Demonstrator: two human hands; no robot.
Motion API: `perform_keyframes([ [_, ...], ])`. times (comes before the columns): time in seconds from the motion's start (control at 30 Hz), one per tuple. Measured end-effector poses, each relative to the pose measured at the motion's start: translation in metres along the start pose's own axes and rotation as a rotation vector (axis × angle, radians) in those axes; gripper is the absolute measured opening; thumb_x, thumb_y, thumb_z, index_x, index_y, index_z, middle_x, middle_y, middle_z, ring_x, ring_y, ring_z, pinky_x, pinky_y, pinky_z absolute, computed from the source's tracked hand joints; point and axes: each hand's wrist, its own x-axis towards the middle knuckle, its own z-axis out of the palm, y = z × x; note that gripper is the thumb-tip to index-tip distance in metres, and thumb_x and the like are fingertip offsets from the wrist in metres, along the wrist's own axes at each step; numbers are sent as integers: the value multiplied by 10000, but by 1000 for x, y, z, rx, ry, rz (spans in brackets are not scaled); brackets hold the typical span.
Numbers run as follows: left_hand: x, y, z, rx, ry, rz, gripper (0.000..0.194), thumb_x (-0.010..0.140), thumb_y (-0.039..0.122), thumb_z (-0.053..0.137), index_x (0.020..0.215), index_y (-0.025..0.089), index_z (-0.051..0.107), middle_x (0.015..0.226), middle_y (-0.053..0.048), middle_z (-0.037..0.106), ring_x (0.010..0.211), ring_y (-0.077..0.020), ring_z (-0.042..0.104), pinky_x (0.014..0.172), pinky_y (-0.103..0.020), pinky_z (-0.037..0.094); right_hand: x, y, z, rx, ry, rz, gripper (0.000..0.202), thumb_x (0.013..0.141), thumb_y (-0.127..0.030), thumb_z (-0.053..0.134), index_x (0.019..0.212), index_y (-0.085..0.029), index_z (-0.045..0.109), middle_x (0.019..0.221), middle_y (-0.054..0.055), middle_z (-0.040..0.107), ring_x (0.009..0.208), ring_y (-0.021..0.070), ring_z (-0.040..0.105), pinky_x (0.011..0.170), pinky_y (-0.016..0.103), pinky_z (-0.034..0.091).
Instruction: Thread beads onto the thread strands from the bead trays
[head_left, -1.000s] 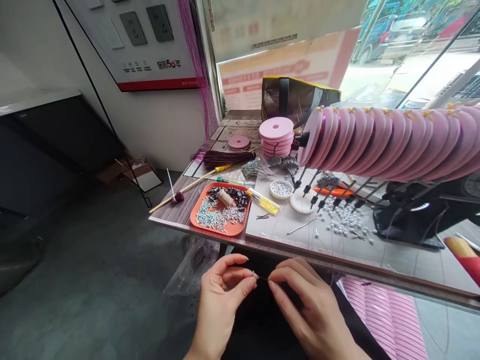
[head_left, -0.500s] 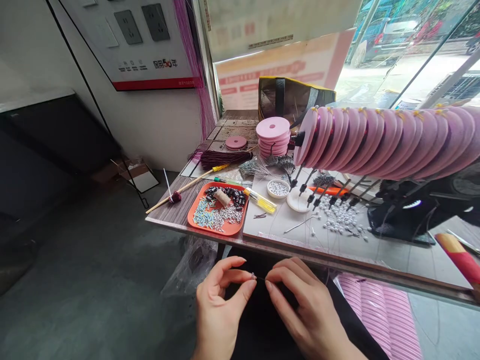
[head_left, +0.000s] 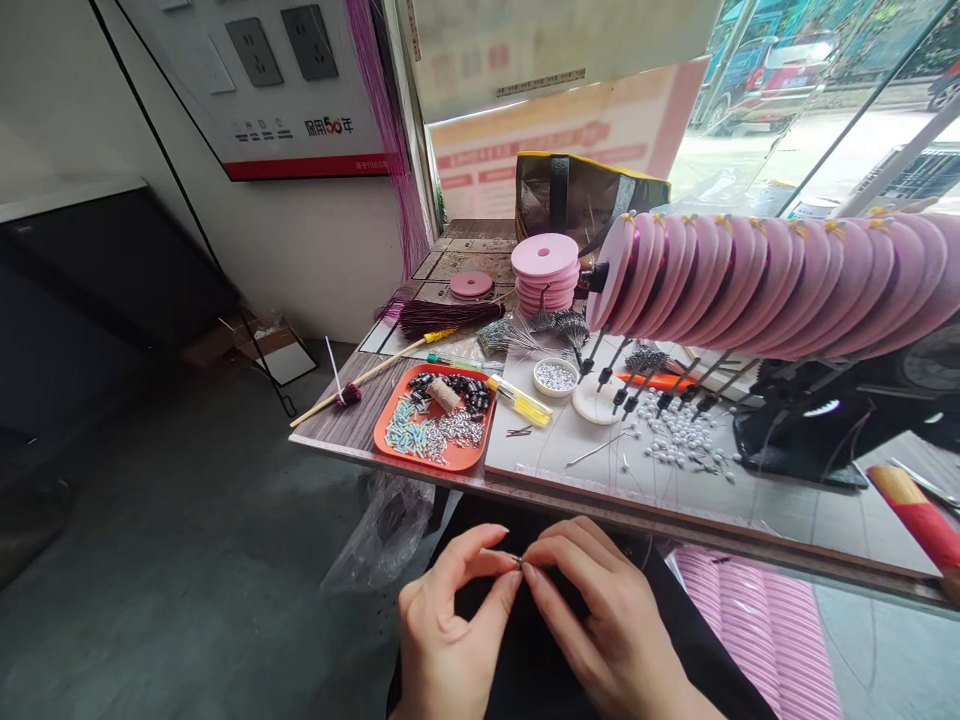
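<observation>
Low in front of my lap, my left hand pinches a small silvery metal piece between thumb and index finger. My right hand is closed in a pinch right against it, thumb and fingertips meeting at the piece. Whatever the right fingertips grip is too small and covered to name. Beyond the hands, an orange tray on the table holds blue tube beads, silvery beads, black beads and a cork-like cylinder. A small white dish of silvery beads stands to its right.
Pink spools line a rod above the table's right side, with thin wires hanging down. White round beads lie scattered on the board beneath. A yellow-handled tool, a stack of pink discs and a red-and-wood handle also lie there.
My hands have come together: the small gap between their fingertips has closed. The left hand moved slightly right and down, and the silvery piece now sits between both sets of fingertips.
</observation>
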Motion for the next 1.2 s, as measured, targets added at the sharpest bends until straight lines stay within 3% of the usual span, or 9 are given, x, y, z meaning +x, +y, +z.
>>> perform_keyframes([
  [0.27,2,0,7,217,27,450,439,739,-22,569,1104,218,536,779,-24,706,690,-155,672,677,-255,552,-2,3,2,36,47,35,148,844,-139,505,747,-184,606,673,31,632,605,147,579,530,236,484],
  [0.33,6,2,12,206,15,501,432,742,-31,560,1108,197,528,783,-39,701,722,-162,665,693,-263,545,1,5,-4,21,73,34,142,840,-143,509,743,-184,603,670,30,630,601,146,583,528,231,484],
  [0.5,20,7,18,165,-66,374,292,784,43,532,1029,201,550,836,-38,693,762,-163,655,702,-270,531,26,17,-24,-162,96,31,129,838,-157,498,759,-186,596,688,34,627,636,162,584,574,257,454],
  [0.67,25,-2,20,286,-134,276,218,828,138,481,1014,205,574,694,-16,675,614,-165,632,580,-278,512,45,27,-23,-327,-48,79,191,826,-191,472,671,-187,584,613,26,588,589,167,551,528,256,399],
  [0.77,23,-9,22,317,-180,274,301,829,151,474,1119,209,530,684,-9,669,595,-162,624,574,-272,504,46,28,-17,-428,-63,97,208,821,-197,462,642,-184,566,592,25,567,580,169,536,518,256,370],
  [0.97,25,-17,30,476,-291,318,581,808,138,472,1358,164,287,634,2,643,558,-171,607,565,-286,484,46,29,-15,-513,-101,57,218,812,-176,456,611,-185,540,570,18,545,542,159,513,491,248,323],
  [1.2,25,-15,34,658,-243,407,603,747,61,496,1326,101,331,560,26,597,480,-165,566,496,-296,417,47,29,-17,-496,-121,62,221,831,-188,445,650,-189,572,579,21,550,547,164,521,488,252,317],
])
